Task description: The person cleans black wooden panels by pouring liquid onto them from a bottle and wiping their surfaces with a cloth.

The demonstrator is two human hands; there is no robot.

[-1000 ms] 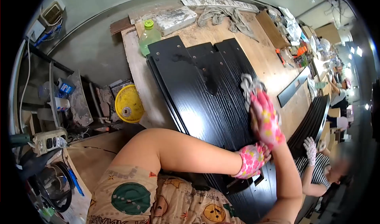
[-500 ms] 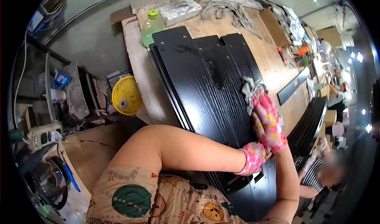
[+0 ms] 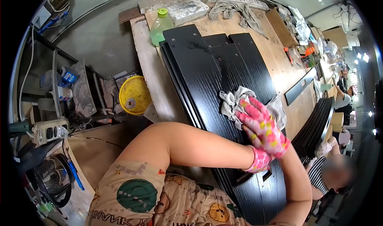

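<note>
My right hand, in a pink floral glove, holds a grey cloth against the top of a stack of black panels. Its fingers are extended over the cloth, which bunches out on both sides. Close to the right wrist is my left hand, gloved in the same pattern; its fingers are hidden behind the right hand and wrist. The top panel has a wood-grain texture, several small holes and a darker wet-looking streak. Near my left hand, the panel has rectangular cutouts.
A green bottle stands beside the panels' far end. More rags lie at the back of the wooden table. To the left is a yellow bucket lid. Another person is by stacked black strips on the right.
My right hand and the cloth have shifted left across the panel, and the cloth is spread wider. The whole view has shifted slightly.
</note>
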